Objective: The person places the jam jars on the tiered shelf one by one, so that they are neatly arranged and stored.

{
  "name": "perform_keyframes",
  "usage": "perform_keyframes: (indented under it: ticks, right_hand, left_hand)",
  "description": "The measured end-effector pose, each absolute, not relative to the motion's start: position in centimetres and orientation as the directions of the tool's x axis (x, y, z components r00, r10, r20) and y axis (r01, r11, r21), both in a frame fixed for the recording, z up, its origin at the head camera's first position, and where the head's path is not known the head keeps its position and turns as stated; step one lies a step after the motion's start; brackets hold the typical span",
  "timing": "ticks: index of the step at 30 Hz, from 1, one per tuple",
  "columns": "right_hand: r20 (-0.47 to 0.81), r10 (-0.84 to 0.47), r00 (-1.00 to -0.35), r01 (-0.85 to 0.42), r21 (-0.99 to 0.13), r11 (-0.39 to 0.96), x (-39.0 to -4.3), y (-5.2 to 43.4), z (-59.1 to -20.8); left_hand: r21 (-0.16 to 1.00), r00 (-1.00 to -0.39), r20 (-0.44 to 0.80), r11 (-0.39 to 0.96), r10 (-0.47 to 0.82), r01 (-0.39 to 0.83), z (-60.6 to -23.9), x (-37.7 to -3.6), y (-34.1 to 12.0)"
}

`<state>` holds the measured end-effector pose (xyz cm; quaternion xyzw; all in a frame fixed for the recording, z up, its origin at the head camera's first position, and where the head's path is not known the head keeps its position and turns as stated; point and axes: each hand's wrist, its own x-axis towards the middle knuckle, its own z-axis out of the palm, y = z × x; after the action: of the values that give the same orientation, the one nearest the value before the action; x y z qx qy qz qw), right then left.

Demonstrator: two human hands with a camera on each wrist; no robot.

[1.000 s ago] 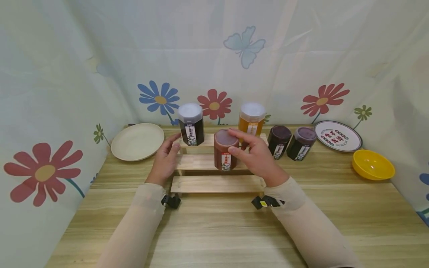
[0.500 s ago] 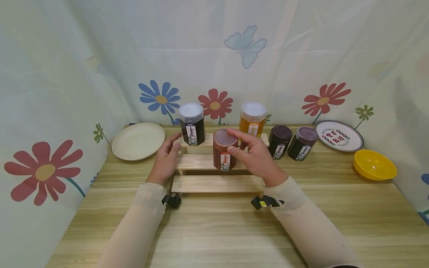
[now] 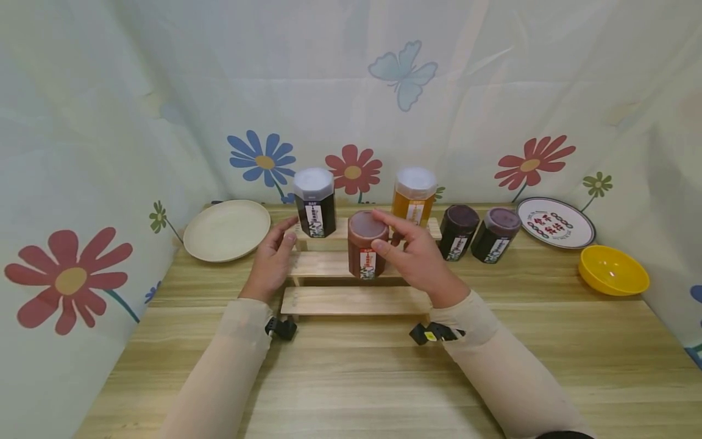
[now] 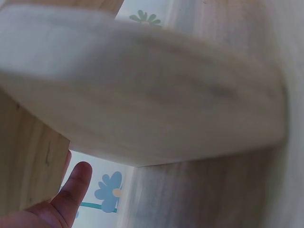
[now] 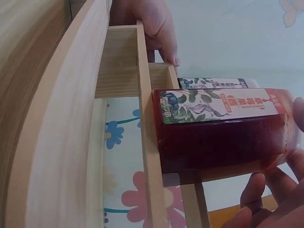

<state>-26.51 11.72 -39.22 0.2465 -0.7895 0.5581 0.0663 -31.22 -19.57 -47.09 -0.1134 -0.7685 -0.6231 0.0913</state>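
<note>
A jar of red-brown contents (image 3: 363, 259) with a red-and-white label stands upright on the middle step of a three-step wooden rack (image 3: 356, 300). My right hand (image 3: 422, 256) holds it by the upper right side, thumb in front. In the right wrist view, that jar (image 5: 218, 142) has its base on the step. My left hand (image 3: 270, 259) rests against the rack's left end, fingers fairly straight; its thumb (image 4: 73, 187) shows beside the wood in the left wrist view. Up on the top step are a dark jar (image 3: 315, 213) at left and an amber jar (image 3: 414, 198) at right.
Two dark jars (image 3: 459, 231) stand on the table right of the rack. Beyond them are a patterned white plate (image 3: 556, 238) and a yellow bowl (image 3: 613, 271). A cream plate (image 3: 227, 231) lies at left. A flowered curtain (image 3: 351, 91) hangs behind.
The red-brown jar has shifted very slightly left along the middle step, with my right hand still holding it. My left hand stays at the rack's left end.
</note>
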Motion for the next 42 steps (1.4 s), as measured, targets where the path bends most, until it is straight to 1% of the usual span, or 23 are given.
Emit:
perform_keyframes:
  ticks: [3, 9, 12, 17, 21, 23, 27, 31, 36, 42]
  right_hand:
    - [0.411, -0.276, -0.869, -0.480, -0.837, 0.262, -26.2, 12.0, -39.1]
    - [0.514, -0.130, -0.848, -0.528, -0.793, 0.305, -25.3, 13.6, -37.4]
    - [0.514, -0.083, -0.854, -0.508, -0.790, 0.343, -25.1, 15.4, -36.2]
    - [0.450, -0.009, -0.893, -0.407, -0.798, 0.444, -25.6, 18.7, -35.1]
    - [0.425, 0.065, -0.903, -0.347, -0.810, 0.473, -26.4, 20.7, -35.1]
    - [0.387, 0.075, -0.919, -0.300, -0.810, 0.503, -26.7, 21.5, -35.2]
    - [0.261, 0.066, -0.963, -0.179, -0.804, 0.568, -27.5, 22.7, -35.5]
    - [0.154, 0.048, -0.987, -0.088, -0.766, 0.636, -28.6, 23.6, -36.4]
    - [0.075, 0.028, -0.997, -0.036, -0.732, 0.680, -29.7, 24.4, -37.3]
    - [0.012, 0.013, -1.000, 0.001, -0.703, 0.711, -30.2, 24.8, -37.7]
  left_hand:
    - [0.933, -0.955, 0.289, 0.204, 0.063, 0.295, -47.2, -31.3, -19.5]
    - [0.931, -0.954, 0.293, 0.210, 0.058, 0.298, -47.4, -31.5, -19.7]
    - [0.934, -0.958, 0.280, 0.213, 0.063, 0.287, -46.6, -31.1, -19.6]
    - [0.936, -0.960, 0.274, 0.212, 0.064, 0.281, -46.9, -31.3, -19.6]
    - [0.933, -0.955, 0.290, 0.205, 0.062, 0.297, -47.5, -31.6, -19.8]
    - [0.931, -0.954, 0.294, 0.207, 0.059, 0.300, -47.5, -31.6, -19.7]
    - [0.931, -0.954, 0.295, 0.211, 0.051, 0.299, -47.5, -31.6, -19.6]
    - [0.931, -0.954, 0.295, 0.212, 0.048, 0.298, -47.5, -31.6, -19.6]
    - [0.931, -0.956, 0.291, 0.218, 0.046, 0.294, -47.5, -31.6, -19.5]
    - [0.929, -0.954, 0.296, 0.219, 0.050, 0.299, -47.6, -31.6, -19.6]
